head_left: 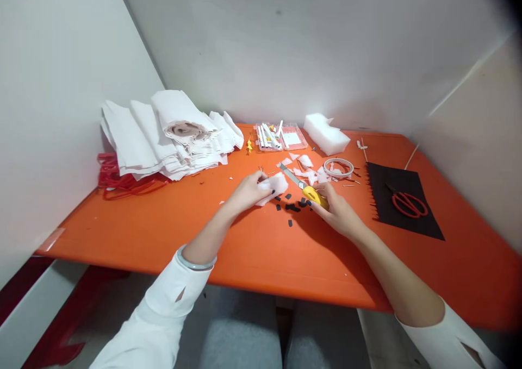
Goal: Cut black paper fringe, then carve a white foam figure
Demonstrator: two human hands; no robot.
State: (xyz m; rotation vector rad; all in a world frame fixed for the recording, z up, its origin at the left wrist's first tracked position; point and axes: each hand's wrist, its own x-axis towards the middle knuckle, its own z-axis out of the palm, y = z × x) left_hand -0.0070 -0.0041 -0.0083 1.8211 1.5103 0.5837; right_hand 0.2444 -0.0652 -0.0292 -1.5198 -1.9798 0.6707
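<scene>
A: Fig. 1, head view. Left hand [247,192] pinching a small white foam piece [274,186] at its near edge, fingers closed on it, piece resting low over the orange table [163,227], near its middle.

B: Right hand [336,211] wrapped around the yellow handle of a utility knife [304,189], fingers clamped on the grip; blade extended, angled up and to the left, tip just beside the foam piece. Contact between blade and foam not resolvable.

A: Advice for a clean cut: blade kept at a shallow angle, stroke drawn away from the holding fingers, foam pressed flat rather than lifted, pinch placed well back from the cut line.

B: Light pressure likely enough; foam appears soft and prone to tearing if forced.

A: Appearance of the piece: white, roughly rectangular, irregular edges, thin. Similar white scraps [305,165] scattered behind the blade.

B: Small black offcuts [292,208] lying between the two hands. Larger white foam block [326,134] farther back, well apart.

A: Also shown: white ring [338,167] near the scraps; black sheet [402,206] at right, bearing red scissors [409,204]; clear case of pens [277,136] at rear; stack of folded white fabric [171,135] at left.
</scene>
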